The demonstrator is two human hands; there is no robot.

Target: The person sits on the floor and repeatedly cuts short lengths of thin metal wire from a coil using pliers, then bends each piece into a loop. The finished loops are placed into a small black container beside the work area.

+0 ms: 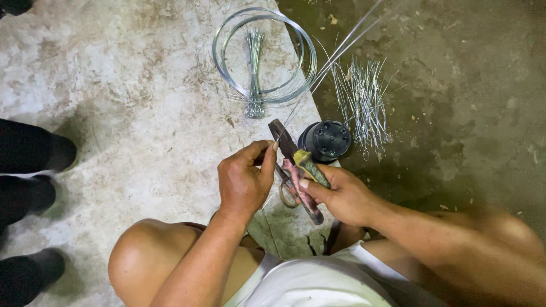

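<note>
From the head camera the ground is bare concrete in two tones: a pale, blotchy slab (pixel 114 102) on one side, and darker, stained floor (pixel 466 113) strewn with small chips on the other. The pliers (pixel 293 165) sit near the middle, over the slab's edge. The right hand (pixel 341 196) is clenched round their worn handles, one of which shows a yellow patch. The left hand (pixel 244 182) pinches at the pliers' jaw end, where a thin wire (pixel 335 57) runs up and away. Just beyond the pliers stands a black spool (pixel 327 139). Farther beyond, on the slab, lies a wire coil (pixel 264 57) with a tied bundle (pixel 254 74) inside it. Beside the spool, on the dark floor, cut wire pieces (pixel 361 102) lie loose. Well left of the pliers, dark shoes (pixel 34 156) of other people stand.
</note>
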